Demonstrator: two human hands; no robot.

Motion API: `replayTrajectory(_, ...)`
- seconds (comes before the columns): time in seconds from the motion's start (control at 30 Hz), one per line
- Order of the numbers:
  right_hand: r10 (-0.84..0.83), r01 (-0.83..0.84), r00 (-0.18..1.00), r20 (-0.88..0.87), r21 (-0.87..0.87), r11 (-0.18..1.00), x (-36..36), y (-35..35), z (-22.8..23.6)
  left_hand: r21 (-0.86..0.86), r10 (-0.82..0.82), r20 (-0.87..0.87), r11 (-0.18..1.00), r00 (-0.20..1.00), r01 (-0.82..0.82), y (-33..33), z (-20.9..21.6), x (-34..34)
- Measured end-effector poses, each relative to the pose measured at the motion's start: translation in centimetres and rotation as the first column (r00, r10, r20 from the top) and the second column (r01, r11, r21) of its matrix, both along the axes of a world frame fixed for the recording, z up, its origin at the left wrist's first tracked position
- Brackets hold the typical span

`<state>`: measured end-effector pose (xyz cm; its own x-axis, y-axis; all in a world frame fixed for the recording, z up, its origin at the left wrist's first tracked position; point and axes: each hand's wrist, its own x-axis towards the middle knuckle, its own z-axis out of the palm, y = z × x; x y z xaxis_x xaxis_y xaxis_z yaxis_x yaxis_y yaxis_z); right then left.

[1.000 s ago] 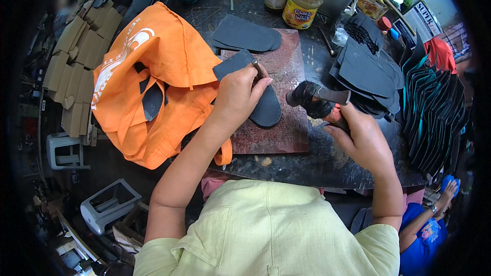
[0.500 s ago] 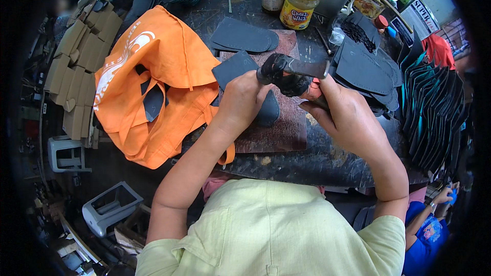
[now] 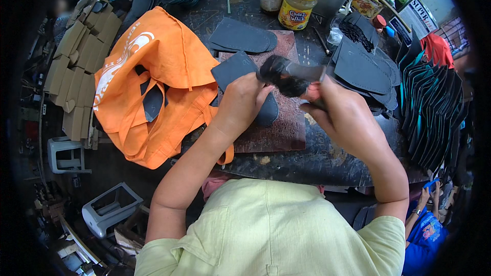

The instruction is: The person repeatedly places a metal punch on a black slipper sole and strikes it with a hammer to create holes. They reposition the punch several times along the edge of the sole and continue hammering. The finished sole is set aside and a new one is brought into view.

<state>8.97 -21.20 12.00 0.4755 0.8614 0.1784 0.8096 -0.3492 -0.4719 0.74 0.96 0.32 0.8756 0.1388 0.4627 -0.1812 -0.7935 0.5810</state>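
Note:
My left hand point(image 3: 243, 94) presses closed on a dark, sole-shaped leather-like piece point(image 3: 267, 111), with its fingertips partly hidden behind the hammer head. The piece lies on a worn reddish-brown board point(image 3: 281, 135); its squared end shows beyond my knuckles. In my right hand point(image 3: 340, 102) is a hammer point(image 3: 299, 73), fingers wrapped round its handle. The hammer's dark head hangs over the board, just right of my left fingers, slightly blurred. Beyond my hands, more dark cut pieces point(image 3: 243, 37) lie overlapping at the board's far end.
A crumpled orange cloth bag point(image 3: 174, 46) fills the table's left side. To the right are stacked dark pieces point(image 3: 365, 69) and a long row of folded ones point(image 3: 429, 107). Two jars point(image 3: 298, 7) stand at the back. A co-worker's blue shirt point(image 3: 427, 237) shows at lower right.
The hammer and my right hand have shifted slightly and now look blurred. My left hand keeps its place on the piece. The co-worker's hands at lower right have moved.

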Motion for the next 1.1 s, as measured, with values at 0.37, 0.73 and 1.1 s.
replayTrajectory(0.37, 0.034, 0.096, 0.968, -0.248, 0.494, 0.864, -0.8, -0.6, 0.5, -0.08, -0.01, -0.058, 0.997, 0.998, 0.006, -0.2, 0.4, -0.1)
replayTrajectory(0.73, -0.025, 0.05, 0.993, -0.119, 0.215, 0.975, -0.9, -1.4, 2.3, -0.104, -0.019, -0.087, 0.995, 0.996, 0.009, -0.4, 0.6, -0.6)
replayTrajectory(1.1, 0.007, -0.007, 1.0, -0.014, -0.004, 1.0, -0.5, -1.6, 1.9, -0.13, 0.003, -0.089, 0.991, 0.996, -0.015, -0.8, -0.3, -0.7)
